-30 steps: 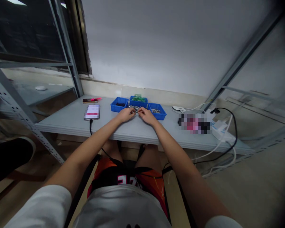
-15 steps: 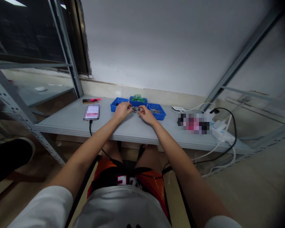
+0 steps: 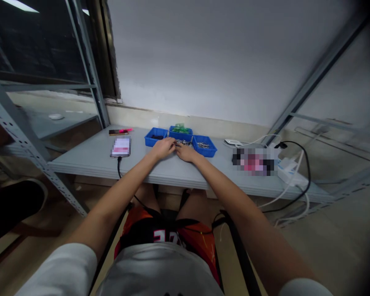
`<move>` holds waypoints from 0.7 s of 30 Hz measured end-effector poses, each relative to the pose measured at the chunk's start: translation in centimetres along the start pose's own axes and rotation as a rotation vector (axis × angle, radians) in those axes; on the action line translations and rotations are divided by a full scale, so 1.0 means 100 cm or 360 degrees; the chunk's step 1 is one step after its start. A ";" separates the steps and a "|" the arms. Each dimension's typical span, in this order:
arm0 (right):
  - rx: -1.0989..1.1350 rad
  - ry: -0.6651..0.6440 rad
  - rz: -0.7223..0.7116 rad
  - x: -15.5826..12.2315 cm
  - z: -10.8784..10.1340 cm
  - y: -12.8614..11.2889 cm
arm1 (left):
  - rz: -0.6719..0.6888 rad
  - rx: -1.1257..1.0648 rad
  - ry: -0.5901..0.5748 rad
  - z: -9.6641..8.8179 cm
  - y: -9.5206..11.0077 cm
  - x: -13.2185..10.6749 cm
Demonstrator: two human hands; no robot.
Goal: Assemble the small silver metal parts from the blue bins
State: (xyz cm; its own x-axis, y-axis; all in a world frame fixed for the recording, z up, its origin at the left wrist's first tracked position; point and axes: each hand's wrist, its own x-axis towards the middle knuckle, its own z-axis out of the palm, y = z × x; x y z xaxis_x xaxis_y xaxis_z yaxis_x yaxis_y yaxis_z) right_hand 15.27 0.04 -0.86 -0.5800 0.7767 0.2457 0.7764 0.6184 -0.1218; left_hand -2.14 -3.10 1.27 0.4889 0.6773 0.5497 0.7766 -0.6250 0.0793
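My left hand and my right hand rest close together on the grey table, just in front of a small heap of metal parts. The fingers of both hands curl toward that heap; what they pinch is too small to make out. Behind the heap stand three blue trays: a left blue tray with dark bits, a middle blue tray with green pieces, and a right blue tray with silvery parts.
A phone with a cable lies left of the trays, with a pink marker behind it. White and black cables, a white adapter and a blurred object lie on the right. Metal shelf posts flank the table.
My left hand came back from the left tray toward the heap, and my right hand slid down and left to meet it. The view shifted slightly right.
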 end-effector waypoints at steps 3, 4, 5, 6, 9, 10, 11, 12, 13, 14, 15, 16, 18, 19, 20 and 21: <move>-0.0100 -0.0045 0.0171 0.003 -0.002 -0.002 | 0.0033 -0.0069 -0.0184 0.003 0.001 -0.003; -0.0099 0.0029 0.0207 0.003 -0.002 -0.003 | 0.0002 -0.0068 -0.0235 0.004 0.000 -0.003; -0.0093 0.0072 0.0228 0.002 -0.002 -0.005 | -0.0042 -0.0063 -0.0277 0.006 -0.001 -0.003; -0.0084 0.0114 0.0239 0.000 -0.001 -0.006 | -0.0075 -0.0056 -0.0313 0.007 -0.003 -0.003; -0.0044 0.0173 0.0264 -0.003 0.000 -0.007 | -0.0135 -0.0039 -0.0346 0.011 -0.007 -0.003; -0.0023 0.0187 0.0279 -0.004 0.000 -0.006 | -0.0144 -0.0032 -0.0340 0.012 -0.008 -0.003; 0.0000 0.0198 0.0299 -0.004 0.000 -0.005 | -0.0148 -0.0031 -0.0336 0.013 -0.008 -0.002; 0.0024 0.0207 0.0319 -0.004 -0.001 -0.004 | -0.0150 -0.0029 -0.0337 0.013 -0.009 -0.002; 0.0043 0.0214 0.0341 -0.004 -0.001 -0.004 | -0.0149 -0.0026 -0.0339 0.013 -0.009 -0.002; 0.0054 0.0220 0.0368 -0.004 -0.001 -0.004 | -0.0144 -0.0022 -0.0344 0.013 -0.008 -0.002; 0.0054 0.0226 0.0401 -0.005 -0.001 -0.004 | -0.0139 -0.0017 -0.0348 0.013 -0.008 -0.002; 0.0044 0.0231 0.0438 -0.005 -0.002 -0.005 | -0.0138 -0.0008 -0.0350 0.012 -0.008 -0.002; 0.0004 0.0242 0.0509 -0.007 -0.003 -0.006 | -0.0150 0.0008 -0.0357 0.012 -0.007 -0.002; -0.0018 0.0253 0.0541 -0.008 -0.003 -0.007 | -0.0159 0.0014 -0.0361 0.012 -0.007 -0.002; -0.0035 0.0271 0.0568 -0.008 -0.003 -0.008 | -0.0164 0.0017 -0.0368 0.012 -0.007 -0.002; -0.0042 0.0302 0.0584 -0.009 -0.004 -0.008 | -0.0167 0.0018 -0.0376 0.012 -0.007 -0.002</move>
State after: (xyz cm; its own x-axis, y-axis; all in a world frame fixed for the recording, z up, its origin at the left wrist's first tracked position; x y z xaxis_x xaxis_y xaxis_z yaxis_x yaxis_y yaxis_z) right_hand 15.27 -1.17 -0.62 -0.2095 0.9077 0.3635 0.9307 0.2991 -0.2104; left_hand -2.29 -2.36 0.11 0.4835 0.8111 0.3292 0.8318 -0.5429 0.1159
